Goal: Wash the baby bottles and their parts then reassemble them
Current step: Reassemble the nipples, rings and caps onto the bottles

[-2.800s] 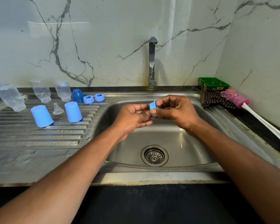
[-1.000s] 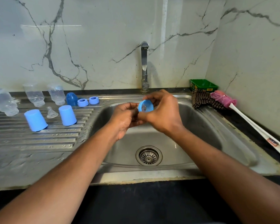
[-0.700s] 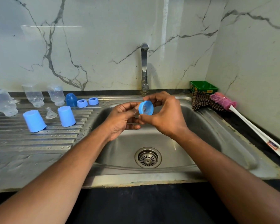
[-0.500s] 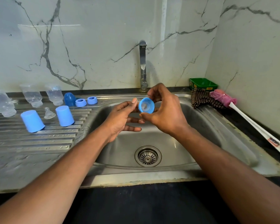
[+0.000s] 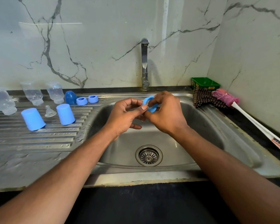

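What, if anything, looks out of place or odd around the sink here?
Little stands out. The leftmost bottle leans on the drainboard, while the other two stand nearer upright, mouth down. The sink's front edge looks worn and stained. Both hands hold the blue ring over the basin; no water runs from the tap.

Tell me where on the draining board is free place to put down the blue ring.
The ribbed drainboard is bare in front of the two blue caps, toward the near edge. The back strip is crowded: three clear bottles, a dark blue cap, two rings and a teat.
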